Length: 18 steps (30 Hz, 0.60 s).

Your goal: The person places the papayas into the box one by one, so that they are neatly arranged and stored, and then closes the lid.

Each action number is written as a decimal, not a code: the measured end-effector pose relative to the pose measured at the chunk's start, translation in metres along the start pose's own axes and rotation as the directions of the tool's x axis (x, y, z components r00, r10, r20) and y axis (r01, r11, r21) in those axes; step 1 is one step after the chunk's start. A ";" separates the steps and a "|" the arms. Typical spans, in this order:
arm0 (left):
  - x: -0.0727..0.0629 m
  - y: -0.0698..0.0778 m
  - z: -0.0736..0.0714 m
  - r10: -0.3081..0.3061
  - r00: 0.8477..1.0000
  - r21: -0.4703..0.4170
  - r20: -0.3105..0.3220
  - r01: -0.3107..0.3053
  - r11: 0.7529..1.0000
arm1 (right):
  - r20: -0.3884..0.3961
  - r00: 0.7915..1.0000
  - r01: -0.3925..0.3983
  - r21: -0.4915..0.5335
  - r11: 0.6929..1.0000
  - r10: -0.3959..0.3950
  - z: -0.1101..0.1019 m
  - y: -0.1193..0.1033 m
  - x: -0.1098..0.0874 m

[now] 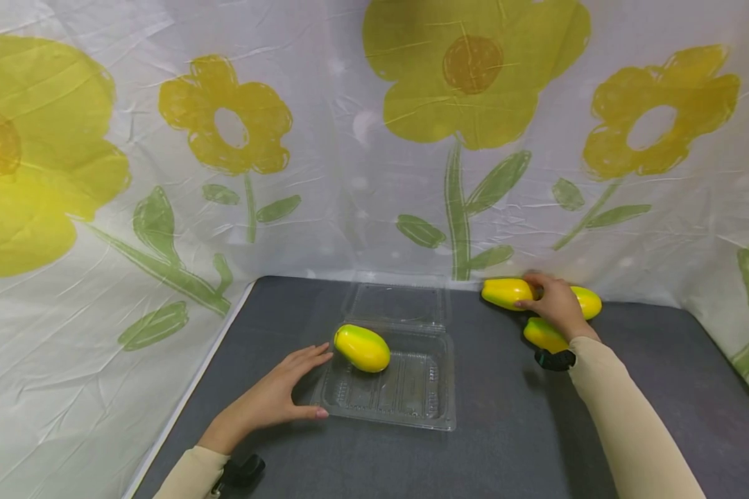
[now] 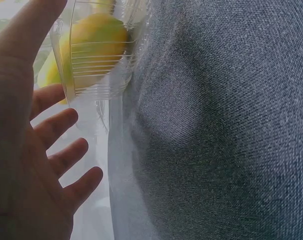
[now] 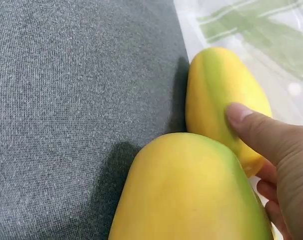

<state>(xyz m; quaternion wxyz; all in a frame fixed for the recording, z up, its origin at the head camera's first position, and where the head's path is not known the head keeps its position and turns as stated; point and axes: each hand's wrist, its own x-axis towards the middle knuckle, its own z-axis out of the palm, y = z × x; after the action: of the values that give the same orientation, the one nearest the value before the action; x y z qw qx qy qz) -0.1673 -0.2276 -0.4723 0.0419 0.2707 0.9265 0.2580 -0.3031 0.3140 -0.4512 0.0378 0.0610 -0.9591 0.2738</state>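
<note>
Four yellow-green fruits lie in or about an open plastic box, which sits on the dark table with its clear lid folded back on the far side. One, the boxed fruit, lies inside toward the box's far left corner. The other three bunch together well to the right of the box: the held fruit closest to it, the near fruit a little beyond and nearer the person, and the outer fruit farthest away, partly hidden by the hand. Right of the box, the right hand is clamped on the held fruit, thumb pressed against its near side and fingers bent round the far side. At the box's left side, the left hand holds nothing; its thumb and fingers stand spread apart toward the wall, and whether a fingertip touches the plastic I cannot tell. The step in hand looks like picking one fruit out of the bunch. From here the next move seems to call for a firm grip, a lift clear of the neighbours and a carry leftward to the box, whose bare floor right of the boxed fruit offers the easiest room.
</note>
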 end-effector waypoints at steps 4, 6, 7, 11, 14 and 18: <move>0.000 0.000 0.000 -0.004 1.000 -0.004 0.003 0.004 1.000 | 0.008 1.000 -0.008 0.001 1.000 0.008 0.000 0.000 -0.001; -0.001 0.000 0.001 -0.007 1.000 -0.007 0.004 0.007 1.000 | 0.012 1.000 -0.008 -0.002 1.000 0.008 0.001 0.000 -0.001; -0.001 0.000 0.001 -0.008 1.000 -0.010 0.005 0.008 1.000 | 0.014 1.000 -0.007 -0.006 1.000 0.007 0.001 0.000 -0.002; -0.001 0.000 0.001 -0.014 1.000 -0.012 0.007 0.014 1.000 | 0.017 1.000 0.002 -0.029 1.000 -0.002 0.002 -0.001 -0.001; -0.001 0.000 0.001 -0.016 1.000 -0.007 0.006 0.016 1.000 | 0.015 1.000 0.005 -0.041 0.999 -0.005 0.002 0.000 -0.001; 0.000 -0.001 0.001 -0.016 1.000 0.000 0.006 0.016 1.000 | 0.005 1.000 0.008 -0.044 0.999 -0.008 0.003 0.000 -0.001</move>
<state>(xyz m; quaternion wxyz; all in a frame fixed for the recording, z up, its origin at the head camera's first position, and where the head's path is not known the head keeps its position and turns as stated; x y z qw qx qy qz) -0.1674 -0.2283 -0.4737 0.0469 0.2638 0.9286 0.2568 -0.3020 0.3123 -0.4538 0.0379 0.0646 -0.9647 0.2525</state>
